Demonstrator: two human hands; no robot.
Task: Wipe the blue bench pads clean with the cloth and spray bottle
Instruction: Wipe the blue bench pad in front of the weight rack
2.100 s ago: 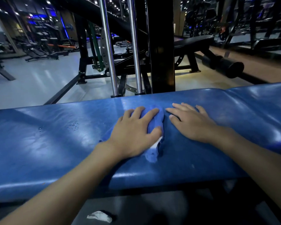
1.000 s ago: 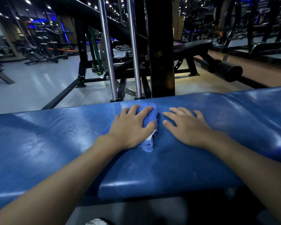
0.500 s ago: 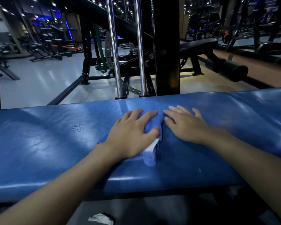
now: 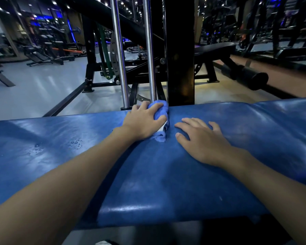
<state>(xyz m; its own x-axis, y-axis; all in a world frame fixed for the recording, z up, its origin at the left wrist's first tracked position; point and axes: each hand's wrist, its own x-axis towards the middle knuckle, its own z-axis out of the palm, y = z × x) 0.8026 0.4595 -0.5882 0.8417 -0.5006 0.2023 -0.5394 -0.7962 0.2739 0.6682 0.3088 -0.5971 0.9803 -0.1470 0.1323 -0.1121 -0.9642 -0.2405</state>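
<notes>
Left hand (image 4: 143, 122) grips cloth (image 4: 160, 107) lying crosswise on pad (image 4: 166, 174).

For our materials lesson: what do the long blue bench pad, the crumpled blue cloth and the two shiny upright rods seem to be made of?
The long blue bench pad: likely vinyl or faux leather; glossy, wrinkled, droplets bead on it. The crumpled blue cloth: soft matte fabric, perhaps microfibre; it bunches under the left hand. The two shiny upright rods: polished, probably chromed metal; mirror-like highlights.

Two chrome rods (image 4: 119, 50) and a black post (image 4: 180, 50) stand behind; a black bench (image 4: 214, 48) beyond.
</notes>
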